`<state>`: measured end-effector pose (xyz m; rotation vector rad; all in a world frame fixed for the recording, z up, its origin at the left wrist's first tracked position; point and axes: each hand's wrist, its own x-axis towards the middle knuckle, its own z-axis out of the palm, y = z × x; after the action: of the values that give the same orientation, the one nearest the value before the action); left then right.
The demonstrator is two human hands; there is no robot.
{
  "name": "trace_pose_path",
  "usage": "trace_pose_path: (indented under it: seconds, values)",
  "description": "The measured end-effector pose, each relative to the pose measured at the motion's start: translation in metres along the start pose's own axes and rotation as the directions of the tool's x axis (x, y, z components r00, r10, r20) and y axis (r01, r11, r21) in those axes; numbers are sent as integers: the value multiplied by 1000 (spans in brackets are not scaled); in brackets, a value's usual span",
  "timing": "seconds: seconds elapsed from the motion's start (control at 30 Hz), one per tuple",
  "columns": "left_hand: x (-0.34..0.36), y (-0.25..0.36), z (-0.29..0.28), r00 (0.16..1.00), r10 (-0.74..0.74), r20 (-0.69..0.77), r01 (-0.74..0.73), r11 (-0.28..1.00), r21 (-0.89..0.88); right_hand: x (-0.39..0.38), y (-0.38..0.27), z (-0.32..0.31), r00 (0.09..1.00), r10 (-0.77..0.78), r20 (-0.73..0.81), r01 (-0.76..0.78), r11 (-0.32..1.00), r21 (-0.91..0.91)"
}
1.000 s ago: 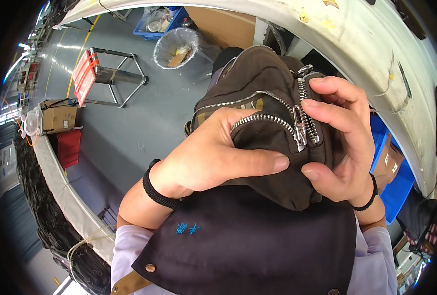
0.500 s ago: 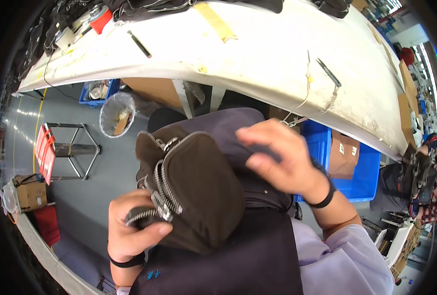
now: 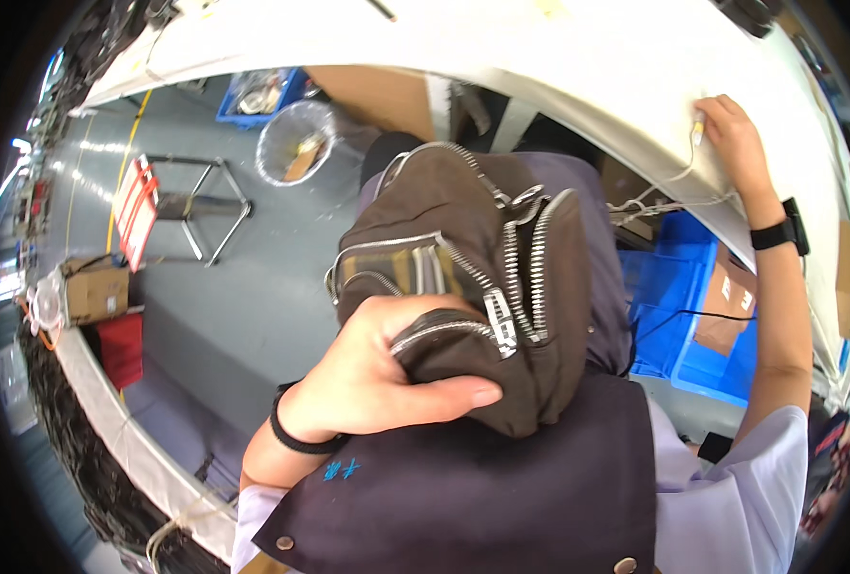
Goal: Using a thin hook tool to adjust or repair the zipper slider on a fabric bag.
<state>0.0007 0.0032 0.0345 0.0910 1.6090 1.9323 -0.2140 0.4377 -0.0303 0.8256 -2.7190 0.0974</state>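
A dark brown fabric bag (image 3: 425,206) with silver zippers lies across my lap. Striped lining shows through one open zipper. My left hand (image 3: 372,368) is closed round the bag's near left corner, thumb on top, beside the white-and-silver zipper pulls (image 3: 500,323). My right hand (image 3: 734,143) reaches out to the worktable's edge. Its fingers are pinched at the yellowish end of a thin tool (image 3: 699,130) tied to a white cord (image 3: 679,174). Most of that tool is hidden by the fingers.
The white worktable (image 3: 578,57) curves across the front. Below its right side stands a blue bin (image 3: 679,287) with brown pieces. Left on the floor are a lined waste bin (image 3: 277,158), a metal-framed stool (image 3: 200,206), a blue crate (image 3: 243,117) and a cardboard box (image 3: 97,292).
My right hand has moved from beside the bag out to the corded tool on the table. My left hand keeps its hold; the bag has turned, showing the striped lining. The view has shifted.
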Motion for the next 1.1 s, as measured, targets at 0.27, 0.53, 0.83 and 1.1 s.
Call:
trace_pose_path:
  seconds: [0.27,0.53,0.83,1.1]
  values:
    - [0,-4,3,999,10,39,-9,1000,-25,-12,-74,-11,929,247,-276,-89,873,480]
    - [3,-10,1,997,14,81,-6,994,-106,-26,-242,-64,997,56,56,-35,-315,948]
    - [-1,-11,2,998,-35,48,41,992,-120,-26,-271,-67,995,43,92,-84,-160,984]
    - [-2,-12,2,996,-87,35,91,986,-143,-24,-272,-65,998,37,42,-36,-150,988]
